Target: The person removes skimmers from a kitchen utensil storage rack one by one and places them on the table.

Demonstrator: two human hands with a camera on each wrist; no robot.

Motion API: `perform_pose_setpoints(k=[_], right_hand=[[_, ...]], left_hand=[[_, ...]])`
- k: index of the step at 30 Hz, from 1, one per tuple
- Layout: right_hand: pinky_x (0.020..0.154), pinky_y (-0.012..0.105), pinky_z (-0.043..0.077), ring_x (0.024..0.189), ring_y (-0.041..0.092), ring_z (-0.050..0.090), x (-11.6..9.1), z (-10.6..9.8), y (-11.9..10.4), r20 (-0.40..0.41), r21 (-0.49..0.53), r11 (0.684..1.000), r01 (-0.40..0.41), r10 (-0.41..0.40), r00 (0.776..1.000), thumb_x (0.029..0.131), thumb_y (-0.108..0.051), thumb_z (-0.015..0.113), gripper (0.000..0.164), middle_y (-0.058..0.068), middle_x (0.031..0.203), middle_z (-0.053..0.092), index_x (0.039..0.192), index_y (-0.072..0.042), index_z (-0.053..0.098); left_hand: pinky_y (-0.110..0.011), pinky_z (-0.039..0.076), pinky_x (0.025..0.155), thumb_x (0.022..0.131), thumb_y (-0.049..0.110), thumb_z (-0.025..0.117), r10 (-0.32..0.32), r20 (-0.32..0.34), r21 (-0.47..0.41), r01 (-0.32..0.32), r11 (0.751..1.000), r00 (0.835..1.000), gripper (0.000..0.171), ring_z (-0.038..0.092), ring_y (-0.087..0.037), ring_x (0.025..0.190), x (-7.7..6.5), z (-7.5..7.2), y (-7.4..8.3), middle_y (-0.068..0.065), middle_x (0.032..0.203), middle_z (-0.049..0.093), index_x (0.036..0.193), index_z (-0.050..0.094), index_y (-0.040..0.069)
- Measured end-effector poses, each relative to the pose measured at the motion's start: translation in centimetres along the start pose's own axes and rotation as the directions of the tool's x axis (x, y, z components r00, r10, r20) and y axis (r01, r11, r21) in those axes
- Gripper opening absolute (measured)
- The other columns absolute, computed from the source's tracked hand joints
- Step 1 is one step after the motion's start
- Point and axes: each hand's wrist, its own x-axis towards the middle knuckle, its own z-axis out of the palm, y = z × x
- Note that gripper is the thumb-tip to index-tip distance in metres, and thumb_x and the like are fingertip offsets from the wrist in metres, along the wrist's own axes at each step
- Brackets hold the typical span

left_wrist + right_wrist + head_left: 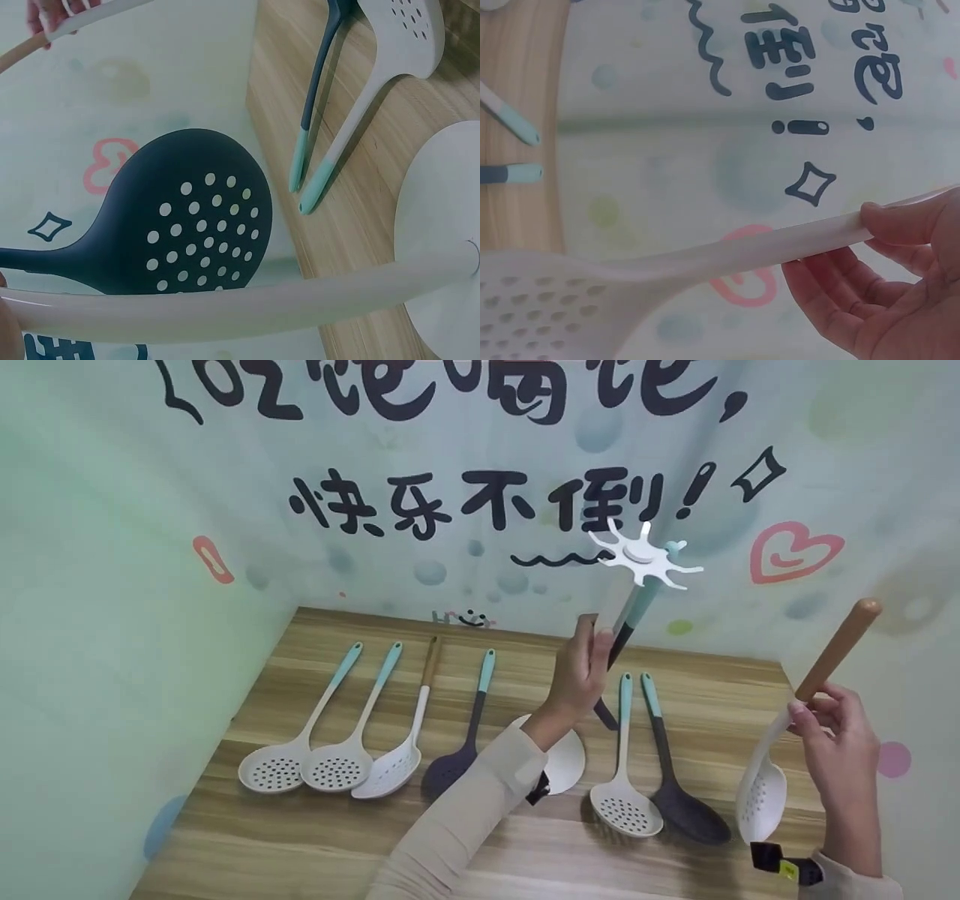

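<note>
My left hand [576, 679] grips the white pole [225, 315] of a utensil stand. The stand's star-shaped hook top [643, 556] rises above that hand, and its round white base [570, 759] is partly behind the sleeve. Hanging from the top is a dark skimmer [120, 232] with a teal handle, largely behind the left hand in the head view. On the right, my right hand [844, 742] pinches a white slotted spoon [766, 802] near where its shaft meets the wooden handle [840, 649]. The spoon is held bowl down, handle up.
Along the left of the wooden table lie two white skimmers [337, 766] with teal handles, a white slotted turner [390, 772] and a dark slotted utensil [450, 772]. A white skimmer [626, 810] and a dark spoon [690, 814] lie right of the stand. A printed cloth [450, 570] hangs behind.
</note>
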Motion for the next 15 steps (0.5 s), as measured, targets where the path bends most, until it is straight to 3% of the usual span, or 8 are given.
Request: perform_pose_setpoints(k=[10, 12, 15], right_hand=[[0.062, 0.005, 0.046, 0.07, -0.015, 0.052, 1.4, 0.6, 4.1, 0.081, -0.092, 0.994, -0.053, 0.06, 0.995, 0.095, -0.02, 0.051, 0.044, -0.024, 0.084, 0.048, 0.132, 0.0, 0.037], [0.061, 0.006, 0.047, 0.068, -0.015, 0.052, 1.6, 0.9, 4.8, 0.1, -0.106, 0.993, -0.054, 0.065, 0.993, 0.095, -0.019, 0.05, 0.044, -0.014, 0.088, 0.054, 0.133, 0.001, 0.036], [0.061, 0.007, 0.048, 0.069, -0.017, 0.048, 1.9, 1.4, 5.6, 0.143, -0.132, 0.99, -0.045, 0.064, 0.988, 0.097, -0.02, 0.047, 0.046, 0.012, 0.101, 0.058, 0.135, 0.003, 0.035]], left_hand=[[-0.014, 0.031, 0.053, 0.096, -0.003, 0.038, -0.028, 0.005, -0.015, 0.028, 1.0, 1.0, 0.015, 0.037, -0.006, 0.06, 0.0, 0.1, 0.0, -0.023, 0.071, 0.049, 0.111, 0.04, -0.005], [-0.014, 0.031, 0.053, 0.096, -0.003, 0.038, -0.027, 0.005, -0.013, 0.027, 1.0, 1.0, 0.015, 0.037, -0.007, 0.059, 0.0, 0.2, -0.1, -0.023, 0.071, 0.049, 0.111, 0.04, -0.005], [-0.014, 0.03, 0.054, 0.096, -0.004, 0.039, -0.017, -0.001, -0.006, 0.017, 1.0, 1.0, 0.014, 0.037, -0.007, 0.06, -0.1, 0.2, -0.2, -0.02, 0.071, 0.048, 0.11, 0.04, -0.004]])
